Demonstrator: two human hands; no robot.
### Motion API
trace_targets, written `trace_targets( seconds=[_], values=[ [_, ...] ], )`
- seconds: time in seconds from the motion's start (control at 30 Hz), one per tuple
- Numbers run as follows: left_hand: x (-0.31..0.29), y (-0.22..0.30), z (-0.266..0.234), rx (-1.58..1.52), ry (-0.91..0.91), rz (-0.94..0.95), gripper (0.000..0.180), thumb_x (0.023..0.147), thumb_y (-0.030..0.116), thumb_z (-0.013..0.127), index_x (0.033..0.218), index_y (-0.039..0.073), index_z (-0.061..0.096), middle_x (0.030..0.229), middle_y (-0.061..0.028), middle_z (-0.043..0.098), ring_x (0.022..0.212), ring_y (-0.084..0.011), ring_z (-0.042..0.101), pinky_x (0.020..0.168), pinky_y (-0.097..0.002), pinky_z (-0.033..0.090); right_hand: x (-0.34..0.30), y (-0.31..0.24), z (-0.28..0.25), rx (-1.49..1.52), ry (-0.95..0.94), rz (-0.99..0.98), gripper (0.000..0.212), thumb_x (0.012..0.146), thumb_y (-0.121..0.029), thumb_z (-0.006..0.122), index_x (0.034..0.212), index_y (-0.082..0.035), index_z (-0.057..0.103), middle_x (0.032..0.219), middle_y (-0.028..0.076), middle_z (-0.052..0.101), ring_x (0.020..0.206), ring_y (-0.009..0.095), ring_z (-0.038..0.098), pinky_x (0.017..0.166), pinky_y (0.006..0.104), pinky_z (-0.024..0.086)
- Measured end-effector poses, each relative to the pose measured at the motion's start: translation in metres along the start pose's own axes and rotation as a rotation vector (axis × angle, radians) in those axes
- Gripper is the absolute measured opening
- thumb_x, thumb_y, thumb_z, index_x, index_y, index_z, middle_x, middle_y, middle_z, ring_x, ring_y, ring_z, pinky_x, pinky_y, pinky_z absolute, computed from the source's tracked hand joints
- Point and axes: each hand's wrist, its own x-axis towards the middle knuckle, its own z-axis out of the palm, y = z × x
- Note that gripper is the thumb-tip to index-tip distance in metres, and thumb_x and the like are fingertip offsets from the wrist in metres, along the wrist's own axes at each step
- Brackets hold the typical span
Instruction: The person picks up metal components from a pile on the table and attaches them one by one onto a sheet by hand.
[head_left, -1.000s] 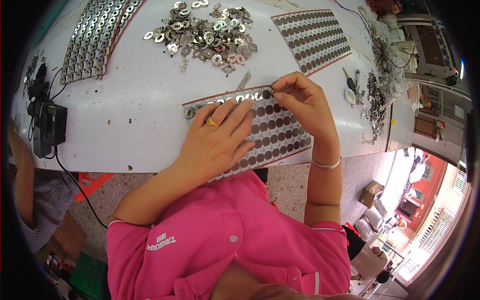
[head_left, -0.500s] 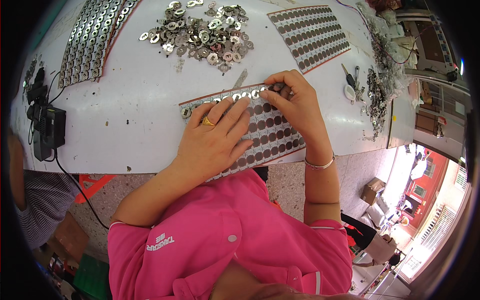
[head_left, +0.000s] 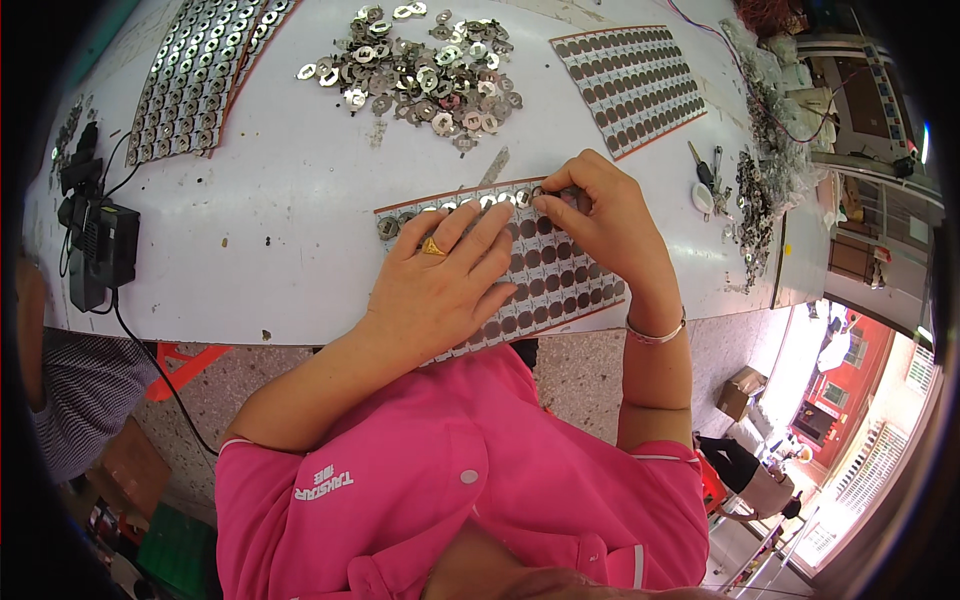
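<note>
A panel of circuit boards point(head_left: 555, 282) with rows of dark round pads lies at a slant before me, by the table's near edge. Shiny metal clips point(head_left: 488, 203) line its far row. My left hand point(head_left: 430, 285), with a gold ring, rests flat over the left part of the panel, fingers spread and their tips on the clip row. At the right end of that row my right hand point(head_left: 605, 215) pinches a small metal clip point(head_left: 538, 193) between thumb and forefinger. Its curled fingers partly hide what else it may hold.
A heap of loose metal clips point(head_left: 430, 75) lies beyond the panel. Panels filled with clips point(head_left: 185, 95) are at far left, a bare panel point(head_left: 630, 85) at far right. A black power adapter point(head_left: 105, 245) stands left; keys point(head_left: 705, 165) and plastic bags point(head_left: 785, 120) lie right.
The whole scene has shifted slightly right and down in view. My right thumb and forefinger stay at the row's right end, now closer on a clip. My left hand keeps its place on the panel.
</note>
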Motion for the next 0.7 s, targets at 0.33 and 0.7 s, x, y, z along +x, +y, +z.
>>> trace_targets(
  seconds=[0.33, 0.7],
  values=[
    [-0.001, -0.001, 0.000, -0.009, -0.007, -0.004, 0.043, 0.087, 0.039, 0.073, 0.118, 0.011, 0.067, 0.149, -0.0014, 0.054, 0.131, -0.0217, 0.050, 0.108, -0.0417, 0.037, -0.018, -0.004, 0.014, 0.088, 0.116, 0.011, 0.017, 0.088, -0.007, 0.075, 0.104, -0.001, 0.070, 0.087, 0.009, 0.061, 0.068, 0.018, 0.061, 0.062, 0.0298, 0.050],
    [0.001, 0.000, 0.001, -0.002, -0.001, 0.014, 0.043, 0.088, 0.039, 0.072, 0.119, 0.010, 0.067, 0.148, -0.0018, 0.054, 0.132, -0.0222, 0.049, 0.108, -0.0414, 0.037, 0.068, 0.000, 0.035, -0.094, 0.321, -0.213, 0.019, 0.087, -0.010, 0.075, 0.105, -0.005, 0.072, 0.089, 0.011, 0.065, 0.071, 0.021, 0.063, 0.068, 0.0351, 0.052]
  ],
)
